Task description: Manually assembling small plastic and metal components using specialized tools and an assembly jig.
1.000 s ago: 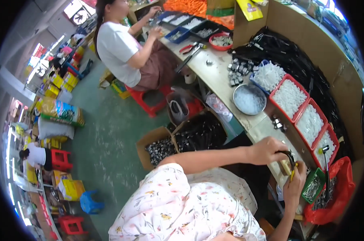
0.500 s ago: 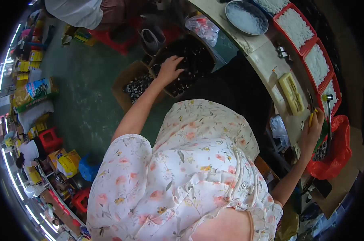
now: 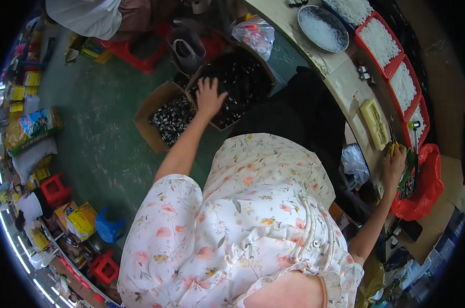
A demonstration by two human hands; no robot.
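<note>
My left hand [image 3: 210, 97] is spread open over the near left edge of a cardboard box filled with small black pieces [image 3: 245, 77]. Whether its fingertips touch the pieces is unclear. Over at the bench on the right, my right hand [image 3: 395, 165] is closed around a yellow-handled tool [image 3: 395, 149] with slim dark tips. Those tips point toward the bench, beside a pale yellow block [image 3: 374, 124] with a recess along its top. The tool's exact kind is too small to make out.
A smaller carton [image 3: 148, 131] of black and silvery pieces adjoins the box. Red trays [image 3: 403, 87] of white parts and a round metal dish [image 3: 322, 28] line the bench [image 3: 340, 84]. A red plastic bag [image 3: 429, 187] hangs near my right hand. Someone sits near a red stool [image 3: 140, 59].
My left hand has shifted slightly left and its fingers have spread, lying nearer the smaller carton. My right hand keeps the yellow-handled tool. The whole view has shifted slightly.
</note>
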